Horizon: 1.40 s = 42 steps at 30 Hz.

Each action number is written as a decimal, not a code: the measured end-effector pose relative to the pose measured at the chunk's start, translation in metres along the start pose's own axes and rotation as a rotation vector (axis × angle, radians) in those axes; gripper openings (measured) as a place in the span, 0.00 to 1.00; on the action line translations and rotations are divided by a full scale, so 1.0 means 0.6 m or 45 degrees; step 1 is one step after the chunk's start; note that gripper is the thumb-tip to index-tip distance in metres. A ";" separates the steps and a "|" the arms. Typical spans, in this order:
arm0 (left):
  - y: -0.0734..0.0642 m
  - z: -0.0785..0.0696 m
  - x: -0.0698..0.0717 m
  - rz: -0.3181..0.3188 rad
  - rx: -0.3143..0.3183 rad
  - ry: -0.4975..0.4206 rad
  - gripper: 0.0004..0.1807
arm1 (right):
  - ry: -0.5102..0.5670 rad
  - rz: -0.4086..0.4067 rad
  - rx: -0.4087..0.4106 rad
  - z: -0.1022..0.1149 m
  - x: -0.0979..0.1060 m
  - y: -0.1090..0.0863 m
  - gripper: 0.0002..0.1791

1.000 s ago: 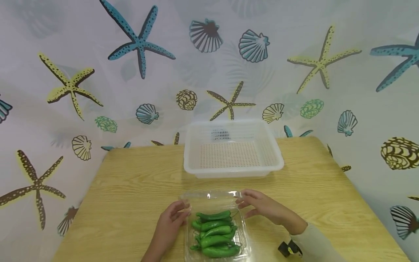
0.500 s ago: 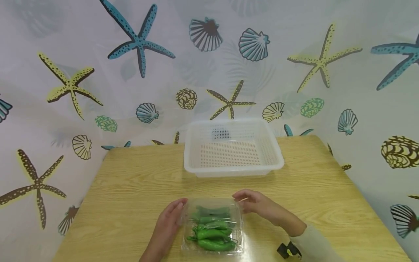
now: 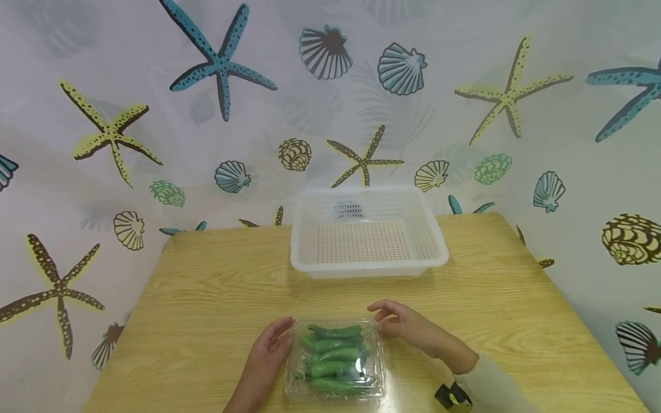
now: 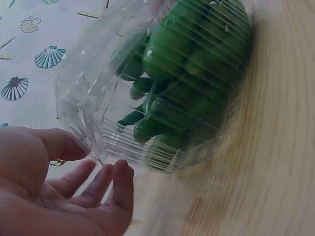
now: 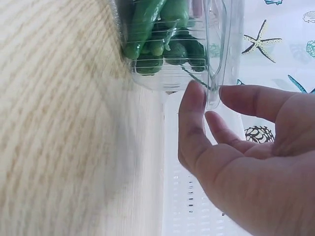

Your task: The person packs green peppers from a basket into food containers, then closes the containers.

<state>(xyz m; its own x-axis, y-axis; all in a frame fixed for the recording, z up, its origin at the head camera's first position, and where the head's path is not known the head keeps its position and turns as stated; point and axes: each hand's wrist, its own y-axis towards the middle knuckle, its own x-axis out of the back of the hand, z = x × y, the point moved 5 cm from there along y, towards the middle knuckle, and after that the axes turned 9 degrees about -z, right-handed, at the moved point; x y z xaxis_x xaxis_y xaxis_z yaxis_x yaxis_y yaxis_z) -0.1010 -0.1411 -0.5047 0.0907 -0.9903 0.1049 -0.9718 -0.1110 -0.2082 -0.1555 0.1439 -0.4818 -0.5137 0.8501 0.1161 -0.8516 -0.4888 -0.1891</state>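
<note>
A clear plastic clamshell container [image 3: 379, 378] stands near the table's front edge with its lid down. Inside it, several long green peppers [image 3: 335, 367] lie in a row, seen through the plastic. My left hand [image 3: 264, 357] is at the container's left side. In the left wrist view its thumb and fingertips pinch the rim at a corner. On the opposite side my right hand [image 3: 413, 328] is at the far right corner. The right wrist view shows the rim [image 5: 212, 96] between its thumb and forefinger. Whether the lid's edge is latched cannot be told.
Behind the container, a white plastic basket [image 3: 369, 268] with a slotted floor stands at the back of the wooden table [image 3: 217, 287]. By the right wrist is a small black object [image 3: 451, 396]. A curtain [image 3: 289, 115] printed with starfish and shells surrounds the table.
The container's lid, raised at the far side a second ago, has swung toward me and down over the peppers. Both hands have stayed at its sides with little movement.
</note>
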 end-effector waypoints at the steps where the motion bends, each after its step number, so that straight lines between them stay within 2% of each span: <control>1: -0.002 0.002 0.001 -0.017 0.023 0.044 0.26 | 0.000 0.003 -0.009 -0.001 -0.001 -0.001 0.23; 6: -0.011 0.009 0.008 -0.052 0.121 0.213 0.30 | 0.013 0.012 -0.027 -0.004 -0.005 -0.003 0.21; 10: -0.019 0.011 0.012 0.041 0.141 0.223 0.31 | 0.023 -0.029 0.005 -0.002 -0.005 -0.003 0.22; 14: -0.029 0.005 0.006 0.189 0.152 0.097 0.32 | 0.020 -0.091 0.030 -0.004 0.002 -0.002 0.22; 18: -0.032 -0.004 -0.001 0.280 0.156 -0.059 0.37 | 0.041 -0.181 0.022 -0.012 0.016 0.005 0.24; 22: -0.035 -0.002 -0.008 0.332 0.177 -0.107 0.39 | 0.092 -0.275 0.002 -0.017 0.028 0.013 0.25; 26: -0.039 0.005 -0.014 0.378 0.253 -0.125 0.39 | 0.129 -0.338 -0.012 -0.018 0.037 0.016 0.22; 31: -0.040 0.008 -0.019 0.387 0.282 -0.140 0.39 | 0.159 -0.375 -0.011 -0.019 0.044 0.020 0.22; 35: -0.035 0.006 -0.022 0.358 0.242 -0.155 0.39 | 0.192 -0.360 -0.011 -0.022 0.044 0.024 0.27; 39: -0.031 0.006 -0.023 0.302 0.213 -0.188 0.38 | 0.153 -0.291 -0.067 -0.026 0.039 0.019 0.31; 42: -0.032 0.009 -0.025 0.288 0.233 -0.207 0.38 | 0.065 -0.181 -0.129 -0.027 0.031 0.007 0.30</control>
<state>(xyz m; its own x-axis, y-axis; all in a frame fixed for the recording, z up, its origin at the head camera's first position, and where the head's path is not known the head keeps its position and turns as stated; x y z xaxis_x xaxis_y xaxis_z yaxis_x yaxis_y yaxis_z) -0.0825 -0.1244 -0.5076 -0.0747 -0.9903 -0.1173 -0.9173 0.1144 -0.3814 -0.1670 0.1609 -0.4963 -0.3809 0.9192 0.0997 -0.8992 -0.3431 -0.2717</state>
